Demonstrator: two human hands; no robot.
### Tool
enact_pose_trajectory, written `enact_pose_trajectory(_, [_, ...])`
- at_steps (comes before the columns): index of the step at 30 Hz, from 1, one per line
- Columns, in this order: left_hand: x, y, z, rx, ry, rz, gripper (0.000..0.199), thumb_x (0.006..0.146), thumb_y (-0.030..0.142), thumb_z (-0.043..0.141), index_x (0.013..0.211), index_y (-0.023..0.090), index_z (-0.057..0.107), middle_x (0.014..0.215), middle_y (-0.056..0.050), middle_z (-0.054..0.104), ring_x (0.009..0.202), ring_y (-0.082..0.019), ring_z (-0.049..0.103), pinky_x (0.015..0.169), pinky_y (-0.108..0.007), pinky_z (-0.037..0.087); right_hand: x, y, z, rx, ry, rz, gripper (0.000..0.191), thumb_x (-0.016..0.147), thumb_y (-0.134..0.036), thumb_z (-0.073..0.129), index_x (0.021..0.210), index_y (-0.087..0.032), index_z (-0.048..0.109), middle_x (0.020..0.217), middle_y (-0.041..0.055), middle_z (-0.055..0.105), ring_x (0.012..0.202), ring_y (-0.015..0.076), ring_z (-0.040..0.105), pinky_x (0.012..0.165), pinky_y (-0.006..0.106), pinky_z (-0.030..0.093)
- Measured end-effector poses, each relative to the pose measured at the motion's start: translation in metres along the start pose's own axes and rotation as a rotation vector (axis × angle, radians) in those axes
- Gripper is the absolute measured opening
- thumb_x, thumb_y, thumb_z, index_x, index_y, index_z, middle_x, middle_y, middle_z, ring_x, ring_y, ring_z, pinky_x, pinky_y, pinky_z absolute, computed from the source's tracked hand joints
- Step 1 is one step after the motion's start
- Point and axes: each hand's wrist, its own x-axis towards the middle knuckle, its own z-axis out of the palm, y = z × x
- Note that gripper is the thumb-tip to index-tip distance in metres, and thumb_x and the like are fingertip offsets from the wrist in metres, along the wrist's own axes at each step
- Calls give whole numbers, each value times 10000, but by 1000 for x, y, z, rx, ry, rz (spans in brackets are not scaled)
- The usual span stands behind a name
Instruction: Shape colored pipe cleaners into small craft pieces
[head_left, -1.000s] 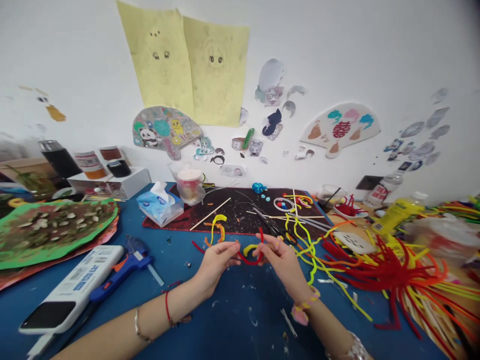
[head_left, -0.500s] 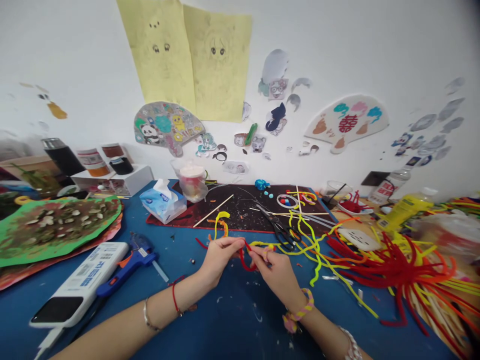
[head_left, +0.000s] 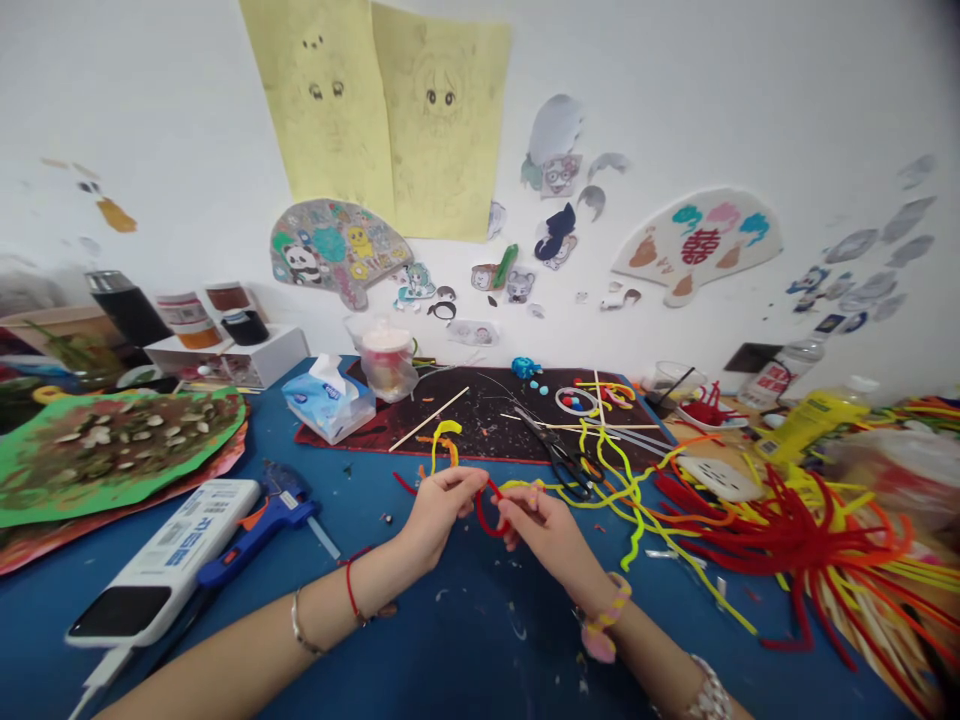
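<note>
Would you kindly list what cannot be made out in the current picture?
All in the head view:
- Exact grip on the red fuzzy stem: hidden by the fingers of the left hand and right hand.
- Far end of the white cable: cut off by the bottom edge.
- Small print on the yellow bottle: blurred.
- Tops of the yellow sheets: cut off by the top edge.

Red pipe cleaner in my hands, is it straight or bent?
Bent. The red pipe cleaner, pinched by the left hand and right hand, curves down between them.
</note>
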Motion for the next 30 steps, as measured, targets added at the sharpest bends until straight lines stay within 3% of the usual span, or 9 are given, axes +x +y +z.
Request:
enact_pose_trajectory(5, [1,7,-1,-68,-14,-14,253,691,365,633,644,120,590,509,38,463,446,-51,373,443,-190,276,-2,-4,-3,350,-240,206,298,765,-431,548,823,-147,616,716,13,568,574,88,514,532,214,451])
enact_pose_trajectory(11, [0,12,0,-116,-46,-18,222,703,344,632,721,124,607,521,33,491,455,-57,415,463,-185,316,-4,-4,-2,562,-339,262,237,789,-392,543,823,-160,581,767,32,624,565,71,539,539,190,464])
enact_pose_trajectory(19, [1,16,2,-145,-45,8,222,697,327,644,757,115,611,531,26,509,468,-57,444,482,-174,354,0,3,-4,650,-213,400,186,730,-303,639,751,-119,630,747,43,672,634,73,630,611,137,512])
enact_pose_trajectory(30, [4,15,6,-205,-29,-24,224,672,315,669,763,117,615,555,18,539,499,-59,484,514,-169,404,2,8,-1,646,-95,357,179,680,-291,684,740,-135,619,701,15,667,588,66,628,577,125,519])
